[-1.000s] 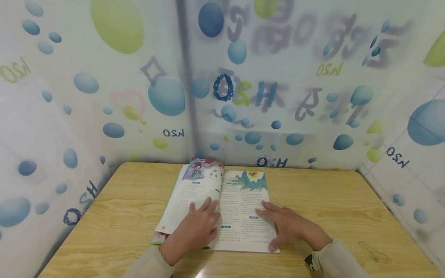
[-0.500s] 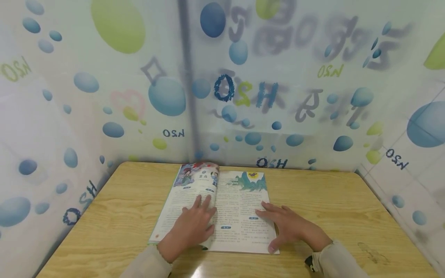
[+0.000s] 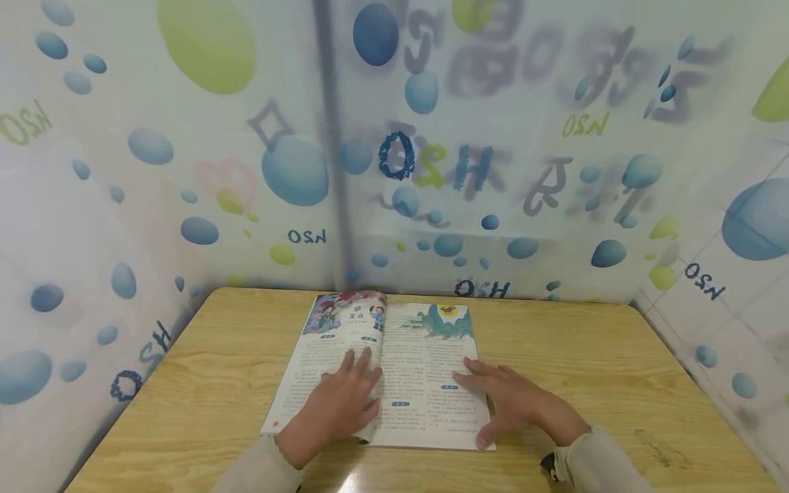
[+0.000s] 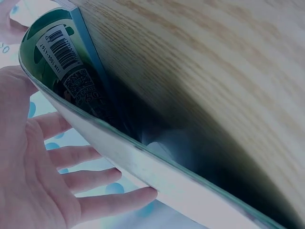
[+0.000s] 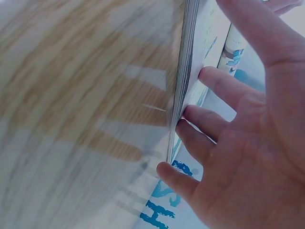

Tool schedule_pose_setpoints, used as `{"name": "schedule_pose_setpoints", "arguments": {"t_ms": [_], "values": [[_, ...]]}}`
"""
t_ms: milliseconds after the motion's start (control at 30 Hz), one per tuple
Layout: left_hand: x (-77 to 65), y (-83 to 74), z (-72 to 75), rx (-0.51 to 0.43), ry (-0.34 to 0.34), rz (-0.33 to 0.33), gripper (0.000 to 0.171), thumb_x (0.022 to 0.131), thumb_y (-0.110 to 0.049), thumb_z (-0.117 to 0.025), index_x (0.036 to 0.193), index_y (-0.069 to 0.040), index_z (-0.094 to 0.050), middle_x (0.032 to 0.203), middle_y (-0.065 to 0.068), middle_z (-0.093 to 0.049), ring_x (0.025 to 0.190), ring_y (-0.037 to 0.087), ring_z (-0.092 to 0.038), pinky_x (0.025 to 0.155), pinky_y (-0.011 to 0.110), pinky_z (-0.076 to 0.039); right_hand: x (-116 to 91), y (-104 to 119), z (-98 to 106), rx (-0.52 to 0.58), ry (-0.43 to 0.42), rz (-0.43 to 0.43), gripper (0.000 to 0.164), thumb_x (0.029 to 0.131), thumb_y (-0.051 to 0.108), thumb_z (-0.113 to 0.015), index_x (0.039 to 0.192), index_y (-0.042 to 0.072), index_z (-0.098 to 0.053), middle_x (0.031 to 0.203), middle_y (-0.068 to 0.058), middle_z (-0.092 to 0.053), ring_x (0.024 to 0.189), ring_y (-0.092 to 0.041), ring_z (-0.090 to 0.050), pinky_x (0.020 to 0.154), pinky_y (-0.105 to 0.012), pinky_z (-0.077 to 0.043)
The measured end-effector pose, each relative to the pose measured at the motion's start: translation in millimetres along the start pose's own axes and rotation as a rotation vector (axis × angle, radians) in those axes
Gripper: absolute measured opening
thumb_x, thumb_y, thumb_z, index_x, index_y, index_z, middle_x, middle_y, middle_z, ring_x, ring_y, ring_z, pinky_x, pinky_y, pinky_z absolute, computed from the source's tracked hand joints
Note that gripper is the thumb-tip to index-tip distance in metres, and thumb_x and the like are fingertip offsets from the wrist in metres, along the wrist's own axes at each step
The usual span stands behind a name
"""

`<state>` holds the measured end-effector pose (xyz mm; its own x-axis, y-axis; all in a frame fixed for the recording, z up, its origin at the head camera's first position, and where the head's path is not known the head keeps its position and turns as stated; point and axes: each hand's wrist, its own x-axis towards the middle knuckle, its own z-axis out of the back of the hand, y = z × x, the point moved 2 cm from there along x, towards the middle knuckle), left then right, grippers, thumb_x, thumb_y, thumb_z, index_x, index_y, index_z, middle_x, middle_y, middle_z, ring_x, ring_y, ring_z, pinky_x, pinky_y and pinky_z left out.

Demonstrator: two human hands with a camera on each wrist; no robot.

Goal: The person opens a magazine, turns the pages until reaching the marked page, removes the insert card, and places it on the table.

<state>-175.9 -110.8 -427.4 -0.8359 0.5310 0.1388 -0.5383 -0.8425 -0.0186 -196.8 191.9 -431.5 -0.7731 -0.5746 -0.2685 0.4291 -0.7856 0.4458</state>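
An open magazine lies on the wooden table, with printed text and coloured pictures on both pages. My left hand rests on the left page beside the fold, its fingers spread and fairly straight. In the left wrist view that hand touches the page side, and the raised cover shows a barcode underneath. My right hand lies at the right edge of the right page, thumb near the lower corner. In the right wrist view its fingertips touch the stacked page edges.
The wooden table extends on both sides of the magazine. A pale curtain printed with blue and green drops and lettering hangs behind the table and along its sides.
My left hand has moved slightly left and down, and the left pages have come down flatter and further left. The right hand has stayed in place.
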Motion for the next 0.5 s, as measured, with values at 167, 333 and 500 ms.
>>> {"name": "schedule_pose_setpoints", "arguments": {"t_ms": [167,333,500], "values": [[-0.6,-0.4,0.5,-0.002,-0.018,-0.009,0.044,0.090,-0.034,-0.066,0.125,-0.007,-0.065,0.143,0.024,-0.049,0.125,0.050,-0.050,0.064,0.060,-0.056,1.5,-2.3,2.1,-0.003,0.013,0.027,0.103,0.066,0.060,-0.083,0.151,0.017,-0.044,0.161,-0.015,-0.026,0.146,-0.041,-0.026,0.111,-0.066,-0.025],[-0.7,-0.2,0.7,-0.009,-0.007,-0.008,0.045,0.091,-0.035,-0.065,0.127,-0.007,-0.065,0.144,0.024,-0.048,0.126,0.050,-0.050,0.066,0.061,-0.056,0.9,-2.3,3.3,0.005,0.016,0.040,0.102,0.067,0.058,-0.083,0.151,0.015,-0.044,0.161,-0.017,-0.027,0.146,-0.042,-0.026,0.110,-0.066,-0.025],[-0.5,-0.1,1.3,0.017,-0.021,-0.017,0.046,0.090,-0.036,-0.066,0.126,-0.008,-0.065,0.143,0.024,-0.050,0.125,0.050,-0.051,0.065,0.058,-0.057,2.4,-3.5,2.8,0.001,0.015,0.032,0.101,0.067,0.059,-0.082,0.151,0.018,-0.045,0.161,-0.015,-0.027,0.145,-0.042,-0.027,0.110,-0.065,-0.026]]}}
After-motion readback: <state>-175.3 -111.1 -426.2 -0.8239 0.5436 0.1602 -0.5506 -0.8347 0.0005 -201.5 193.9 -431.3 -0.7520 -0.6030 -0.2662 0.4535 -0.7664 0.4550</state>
